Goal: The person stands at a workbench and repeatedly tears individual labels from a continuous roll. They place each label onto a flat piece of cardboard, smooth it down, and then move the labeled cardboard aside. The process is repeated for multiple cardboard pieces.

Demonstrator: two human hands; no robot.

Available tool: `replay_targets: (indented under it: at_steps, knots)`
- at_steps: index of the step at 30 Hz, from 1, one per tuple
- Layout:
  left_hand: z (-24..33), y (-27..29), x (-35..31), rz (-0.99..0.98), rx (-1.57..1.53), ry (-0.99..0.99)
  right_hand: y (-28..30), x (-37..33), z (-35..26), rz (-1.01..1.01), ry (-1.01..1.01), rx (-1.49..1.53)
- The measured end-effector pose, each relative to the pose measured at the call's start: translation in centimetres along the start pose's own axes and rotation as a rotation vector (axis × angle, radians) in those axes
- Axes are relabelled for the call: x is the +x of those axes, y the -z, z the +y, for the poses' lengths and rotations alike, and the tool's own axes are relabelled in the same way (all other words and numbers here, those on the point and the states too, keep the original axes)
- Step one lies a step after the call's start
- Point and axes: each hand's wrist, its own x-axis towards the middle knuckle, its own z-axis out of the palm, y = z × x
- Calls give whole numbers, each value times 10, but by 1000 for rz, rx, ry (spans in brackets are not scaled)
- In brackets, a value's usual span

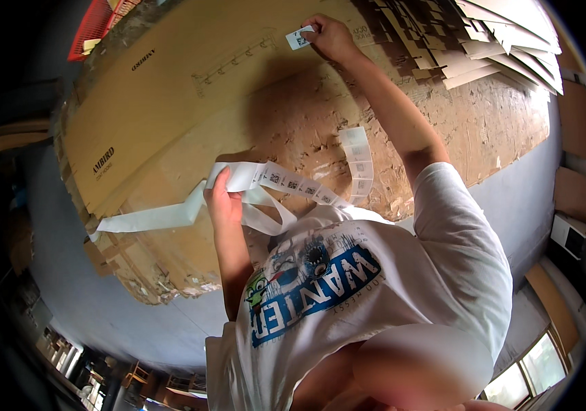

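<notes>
My right hand (332, 40) reaches out to the far side and pinches a small white label (298, 38) with dark print, just over a large flat brown cardboard sheet (170, 89). Close to my body, my left hand (224, 200) is closed on a long strip of white labels (293, 183), thumb on top. Square printed codes run along the part of the strip to its right. One length of the strip curls up over the worn tabletop; a blank white backing length (149, 220) trails off to the left, and another loops below the hand.
The worn, cardboard-covered tabletop (307, 137) has scuffed patches and ragged edges. A stack of flat cardboard pieces (471, 44) lies at the far right. At the far left is a red plastic basket (91, 31). Grey floor (101, 308) surrounds the table, with cardboard panels (576, 195) standing at the right.
</notes>
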Motion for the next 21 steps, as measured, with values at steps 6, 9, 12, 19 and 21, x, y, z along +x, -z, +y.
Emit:
replay_targets:
  at_steps: [6,9,12,19,21]
  knots:
    - [-3,-6,11,-22,-16,0,2,1,-2,-3,22,-14]
    - [-2,-5,17,-7,2,5,8,5,-1,-49,26,88]
    - [1,-5,20,-15,-6,8,9,6,-2,-90,-1,75]
    - [-3,-4,30,-32,-28,19,9,8,6,-156,-140,627]
    - [-6,-3,35,-27,-43,14,17,5,-5,-175,-189,726]
